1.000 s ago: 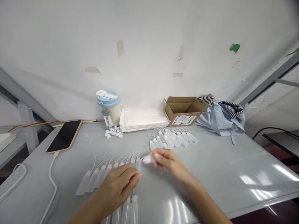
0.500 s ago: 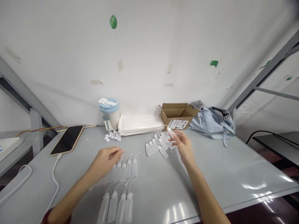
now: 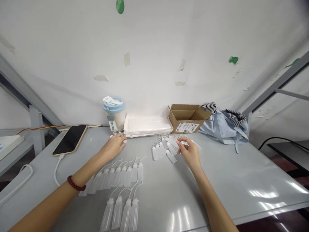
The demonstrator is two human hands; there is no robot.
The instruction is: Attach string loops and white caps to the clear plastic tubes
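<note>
My left hand (image 3: 112, 149) reaches to the pile of small white plastic pieces (image 3: 116, 132) beside the cup. Its fingers are bent together over a small white plastic piece (image 3: 125, 140), and they hide much of the pile. At the loose heap of translucent squeeze bottles (image 3: 164, 149), my right hand (image 3: 190, 153) hovers at the right side, thumb and index finger apart, with no bottle clearly lifted. Nearer to me lie two rows of squeeze bottles with thin tethers, the rear row (image 3: 117, 177) and the front row (image 3: 120, 214).
Along the wall stand a blue-lidded cup (image 3: 117, 117), a stack of white packets (image 3: 147, 125), an open cardboard box (image 3: 189, 125) and a light blue cloth bag (image 3: 220, 127). A phone (image 3: 70, 140) with its white cable (image 3: 56, 174) lies at the left.
My left hand has moved forward from above the rear row to the small white pieces. My right hand has lowered; the bottle it held up is no longer raised. The view has shifted slightly.
</note>
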